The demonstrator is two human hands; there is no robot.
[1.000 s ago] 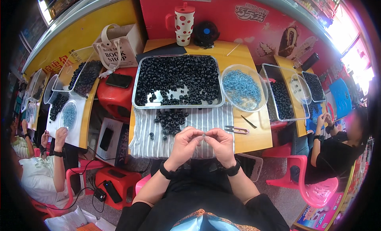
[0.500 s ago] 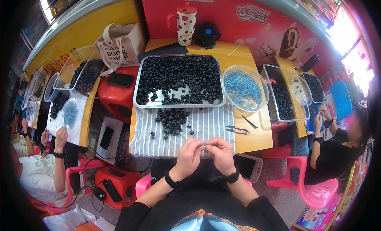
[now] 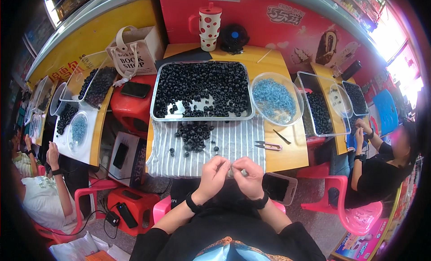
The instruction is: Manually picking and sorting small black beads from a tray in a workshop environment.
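Observation:
My left hand and my right hand meet in front of me, just past the table's near edge. The fingers of both are closed in a pinch, tips almost touching, and whatever they hold is too small to make out. Beyond them a striped grey cloth carries a loose pile of black ring-shaped pieces, with a few lying singly. A metal tray of many more such pieces stands behind the pile. Right of the cloth's middle lie small thread snips.
A clear round tub of small blue pieces stands right of the tray, near a thin dark strip. A spotted tumbler and a black fan are behind. People sit at tables left and right.
My hands have shifted slightly, the fingertips drawing a little apart and the right hand turning. The person on the left has lowered and moved a raised hand leftward.

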